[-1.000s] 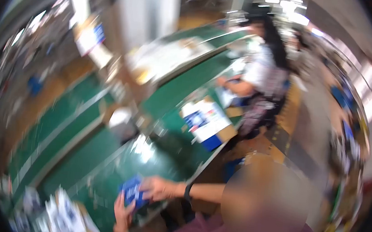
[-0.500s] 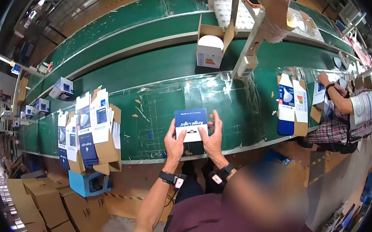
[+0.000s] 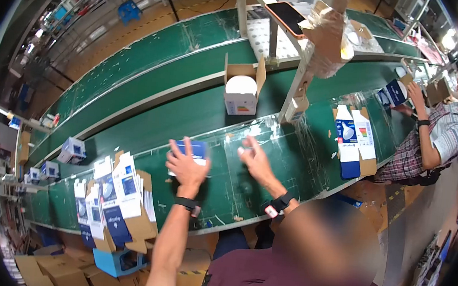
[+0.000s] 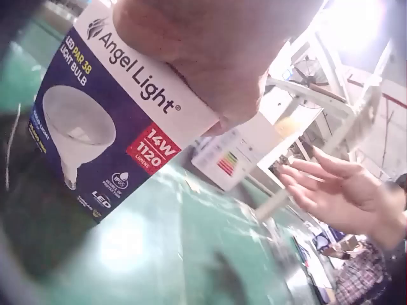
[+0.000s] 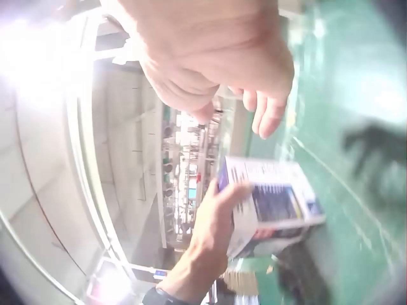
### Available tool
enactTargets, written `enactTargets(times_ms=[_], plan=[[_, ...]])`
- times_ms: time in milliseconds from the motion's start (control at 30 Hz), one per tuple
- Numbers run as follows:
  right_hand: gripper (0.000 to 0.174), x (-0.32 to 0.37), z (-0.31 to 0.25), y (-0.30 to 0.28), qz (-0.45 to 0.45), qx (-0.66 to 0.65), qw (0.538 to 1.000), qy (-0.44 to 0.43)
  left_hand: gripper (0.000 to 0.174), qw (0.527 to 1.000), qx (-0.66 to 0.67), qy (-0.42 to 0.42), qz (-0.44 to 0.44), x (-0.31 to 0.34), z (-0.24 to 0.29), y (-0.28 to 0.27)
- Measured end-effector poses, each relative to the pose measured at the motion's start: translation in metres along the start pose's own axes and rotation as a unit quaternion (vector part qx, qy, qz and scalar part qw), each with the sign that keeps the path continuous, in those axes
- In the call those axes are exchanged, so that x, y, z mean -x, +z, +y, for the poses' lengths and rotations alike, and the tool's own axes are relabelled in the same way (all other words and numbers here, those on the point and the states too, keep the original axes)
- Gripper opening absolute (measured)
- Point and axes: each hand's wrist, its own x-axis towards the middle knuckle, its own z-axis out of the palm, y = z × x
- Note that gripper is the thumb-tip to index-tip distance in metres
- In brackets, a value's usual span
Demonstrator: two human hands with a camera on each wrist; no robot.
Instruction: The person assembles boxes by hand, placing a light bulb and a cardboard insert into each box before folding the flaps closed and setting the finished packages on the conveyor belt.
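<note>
The left hand (image 3: 187, 166) grips a closed blue and white light bulb box (image 3: 198, 150) from above, over the green work surface. In the left wrist view, the box (image 4: 95, 127) shows a printed bulb and lettering beneath the left hand (image 4: 203, 57). Empty, with fingers loosely extended, the right hand (image 3: 258, 166) is apart from the box on its right. The right wrist view has the right hand (image 5: 216, 57) above the box (image 5: 273, 202), whose side the left hand's (image 5: 210, 232) thumb touches.
Flattened cartons (image 3: 117, 201) lie in a stack at the left, more (image 3: 353, 140) at the right. An open carton (image 3: 240, 103) with a white item stands behind, near a metal post (image 3: 294, 89). Another person (image 3: 431, 133) holds a box at the far right. Several boxes (image 3: 73, 150) line the left.
The box, held between both hands earlier, has moved left in the left hand. The right hand has let go and moved apart. The other person has lifted a box.
</note>
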Motion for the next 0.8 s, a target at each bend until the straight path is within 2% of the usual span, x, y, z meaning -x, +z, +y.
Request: enactTargets(times_ms=[33, 67, 100, 133, 200, 233, 300, 367, 400, 500, 533, 600, 633, 667, 700, 733, 767, 800], plan=[[0.072, -0.020, -0.011, -0.012, 0.057, 0.058, 0.992, -0.094, 0.105, 1.000, -0.021, 0.000, 0.013, -0.028, -0.023, -0.003], [0.068, -0.041, -0.036, -0.028, 0.103, 0.101, 0.983, -0.113, 0.105, 0.999, -0.026, -0.004, 0.038, -0.059, -0.050, 0.002], [0.068, -0.065, -0.048, -0.040, 0.126, 0.017, 0.982, -0.137, 0.104, 0.998, -0.029, -0.016, 0.060, -0.089, -0.078, 0.010], [0.074, -0.081, -0.079, -0.043, 0.141, -0.041, 0.986, -0.081, 0.104, 0.997, -0.039, -0.021, 0.056, -0.119, -0.106, 0.015], [0.088, -0.115, -0.117, -0.047, 0.163, 0.039, 0.985, -0.037, 0.104, 0.998, -0.055, -0.028, 0.030, -0.173, -0.161, 0.031], [0.085, -0.134, -0.125, -0.043, 0.182, 0.079, 0.979, -0.046, 0.103, 0.998, -0.060, -0.028, 0.006, -0.192, -0.185, 0.047], [0.073, -0.167, -0.132, -0.041, 0.165, 0.207, 0.963, -0.044, 0.103, 0.998, -0.021, -0.062, -0.011, -0.214, -0.226, 0.090], [0.067, -0.198, -0.111, -0.056, 0.083, 0.221, 0.970, -0.066, 0.104, 1.000, -0.009, -0.015, -0.013, -0.238, -0.264, 0.104], [0.066, -0.194, -0.111, -0.045, 0.124, 0.221, 0.962, -0.103, 0.104, 0.999, -0.011, -0.028, -0.031, -0.251, -0.273, 0.106], [0.076, -0.154, -0.120, -0.022, 0.129, 0.188, 0.966, -0.125, 0.107, 0.997, -0.059, -0.049, -0.030, -0.291, -0.297, 0.126], [0.087, -0.126, -0.130, -0.005, 0.118, 0.149, 0.976, -0.102, 0.104, 0.992, -0.094, -0.068, -0.047, -0.293, -0.280, 0.102], [0.094, -0.094, -0.112, 0.003, 0.126, 0.144, 0.968, -0.164, 0.097, 0.994, -0.046, 0.010, 0.100, -0.283, -0.247, 0.085], [0.098, -0.070, -0.123, 0.020, 0.153, 0.121, 0.973, -0.122, 0.093, 0.983, -0.022, 0.050, 0.174, -0.274, -0.221, 0.072], [0.100, -0.047, -0.132, 0.033, 0.163, 0.091, 0.978, -0.093, 0.079, 0.970, 0.137, 0.059, 0.194, -0.236, -0.167, 0.019], [0.102, -0.026, -0.137, 0.045, 0.172, 0.060, 0.981, -0.065, 0.073, 0.926, 0.264, 0.128, 0.236, -0.196, -0.129, -0.012], [0.103, -0.006, -0.139, 0.055, 0.178, 0.042, 0.982, -0.043, 0.076, 0.870, 0.431, 0.177, 0.160, -0.146, -0.094, -0.050], [0.104, 0.015, -0.135, 0.065, 0.181, 0.024, 0.983, -0.021, 0.084, 0.831, 0.464, 0.297, 0.073, -0.099, -0.067, -0.092], [0.103, 0.034, -0.121, 0.070, 0.169, 0.021, 0.985, -0.037, 0.084, 0.792, 0.488, 0.367, 0.021, -0.054, -0.040, -0.101]])
